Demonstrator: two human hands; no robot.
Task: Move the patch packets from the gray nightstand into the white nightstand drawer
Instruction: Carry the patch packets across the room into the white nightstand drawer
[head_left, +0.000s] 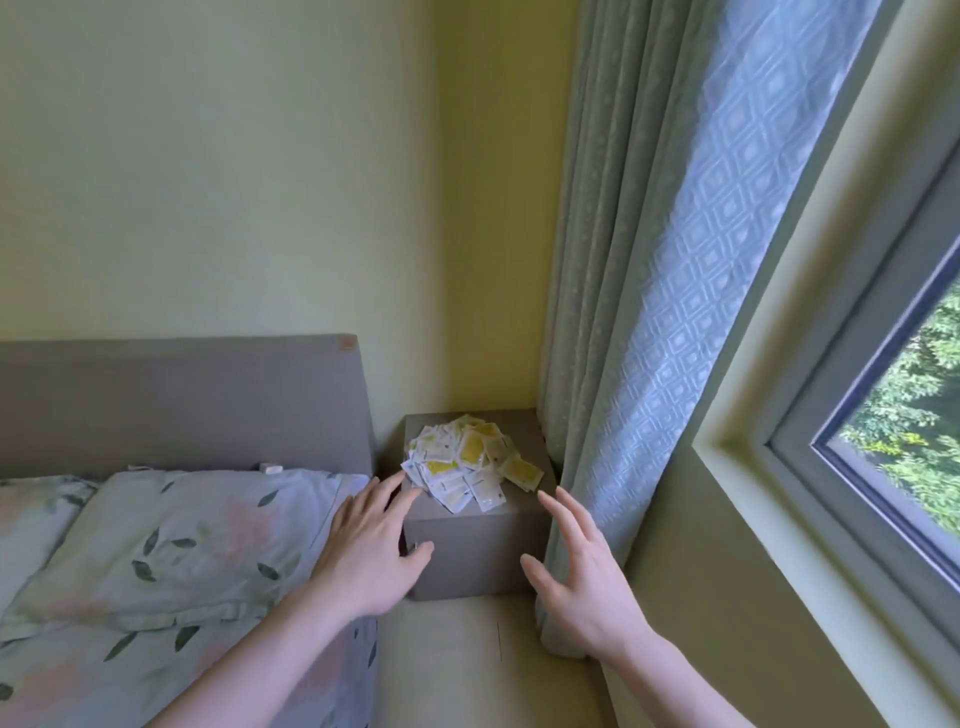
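Both bare forearms reach forward from the bottom edge, the left hand (371, 545) with straight, spread fingers whose tips lie at the near left corner of the gray nightstand (480, 551), the right hand (584, 571) held apart from it at its right side, fingers straight and spread, holding nothing. Patch packets (465, 460), white and yellow, lie heaped on the nightstand's top, just beyond the left fingertips; whether these touch the heap I cannot tell. Beside the nightstand stand a bed with a leaf-print pillow (171, 540) and gray headboard (182, 405) on the left, and a pale curtain (649, 291) and window (904, 415) on the right.
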